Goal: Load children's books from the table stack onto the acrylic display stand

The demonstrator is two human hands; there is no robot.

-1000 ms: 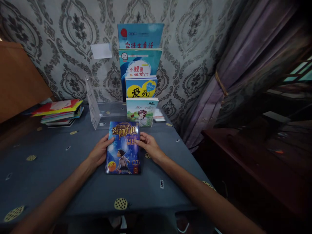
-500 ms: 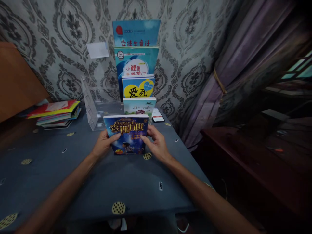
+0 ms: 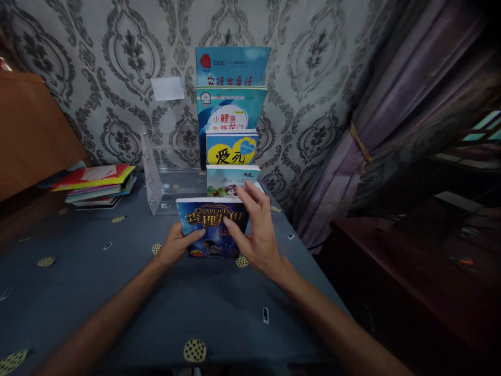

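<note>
Blue book [image 3: 209, 230]: held tilted over table [image 3: 219, 308], just in front of see-through stand [image 3: 151, 175], not yet on it. Pinched at left edge by left hand [image 3: 176, 245], thumb on cover. Near right edge, right hand [image 3: 260, 232], fingers spread, thumb over cover; can't tell if pressing. Looks done: four books [image 3: 233, 122] standing in tiers on stand. Looks left: blue one. Can't tell if flat pile [image 3: 97, 184] at left counts.

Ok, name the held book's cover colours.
The book is mostly blue with gold lettering, shown in the head view.
</note>
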